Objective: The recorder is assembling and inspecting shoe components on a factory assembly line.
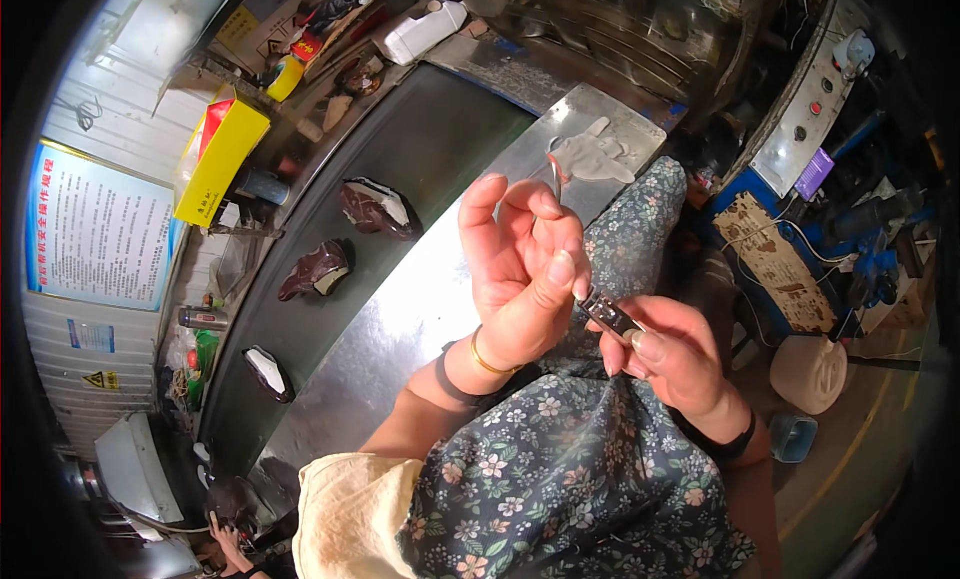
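My left hand (pixel 525 269) is raised in front of me, a gold bangle and a dark band on its wrist. Its thumb and a finger pinch one end of a small dark rectangular piece with shiny metal parts (pixel 606 312); the other fingers are curled loosely. My right hand (pixel 675 354) closes its thumb and fingers on the other end of that piece. What kind of thing it is I cannot make out. A thin reddish curved thing (pixel 557 171) shows at the fingertips of my left hand. A floral apron (pixel 560 469) covers my lap beneath both hands.
Dark red shoe uppers (pixel 318 269) lie on a dark conveyor belt (pixel 400 129) left of a metal ledge (pixel 350 364). Grey gloves (pixel 598 151) rest on its far end. A control panel (pixel 800 119) stands right. Another person's hand (pixel 230 544) shows lower left.
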Demonstrator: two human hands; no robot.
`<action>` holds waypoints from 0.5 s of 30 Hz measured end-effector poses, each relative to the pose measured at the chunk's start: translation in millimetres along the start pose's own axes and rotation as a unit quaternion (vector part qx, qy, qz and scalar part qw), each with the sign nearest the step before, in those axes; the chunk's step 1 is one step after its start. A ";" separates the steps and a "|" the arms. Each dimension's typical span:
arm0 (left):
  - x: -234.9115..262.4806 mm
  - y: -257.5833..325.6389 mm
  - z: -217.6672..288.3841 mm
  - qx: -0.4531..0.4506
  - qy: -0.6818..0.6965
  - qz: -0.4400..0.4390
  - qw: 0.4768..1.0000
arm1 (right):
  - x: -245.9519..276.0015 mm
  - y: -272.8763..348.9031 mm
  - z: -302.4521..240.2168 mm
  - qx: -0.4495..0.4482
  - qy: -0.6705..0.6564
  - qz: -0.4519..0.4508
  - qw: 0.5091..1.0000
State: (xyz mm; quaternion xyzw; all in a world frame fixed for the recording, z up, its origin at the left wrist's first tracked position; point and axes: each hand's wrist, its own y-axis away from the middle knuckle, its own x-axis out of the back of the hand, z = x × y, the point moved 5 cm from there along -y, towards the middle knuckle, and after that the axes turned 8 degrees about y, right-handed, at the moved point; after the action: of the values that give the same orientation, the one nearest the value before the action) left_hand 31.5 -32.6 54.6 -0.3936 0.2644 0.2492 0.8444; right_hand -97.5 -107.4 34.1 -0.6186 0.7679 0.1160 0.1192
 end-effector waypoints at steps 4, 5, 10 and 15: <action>1.6 -0.1 2.8 -0.005 -0.010 -0.019 1.000 | -1.1 2.5 2.5 -0.019 -0.052 -0.042 0.998; 2.1 -0.1 4.2 -0.018 -0.015 -0.047 0.999 | -1.5 2.9 2.7 -0.024 -0.058 -0.039 0.997; 5.2 3.4 9.9 -0.050 -0.049 -0.129 0.989 | 1.3 2.0 7.3 -0.047 -0.053 -0.068 0.995; 7.0 3.1 11.0 -0.038 -0.034 -0.133 0.990 | -2.6 -2.2 8.8 -0.054 -0.106 -0.113 0.986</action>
State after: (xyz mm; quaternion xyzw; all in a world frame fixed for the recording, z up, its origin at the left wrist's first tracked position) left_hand 37.4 -20.5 54.5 -0.4485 0.1716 0.1575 0.8629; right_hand -94.4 -102.6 26.6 -0.6908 0.6689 0.2083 0.1789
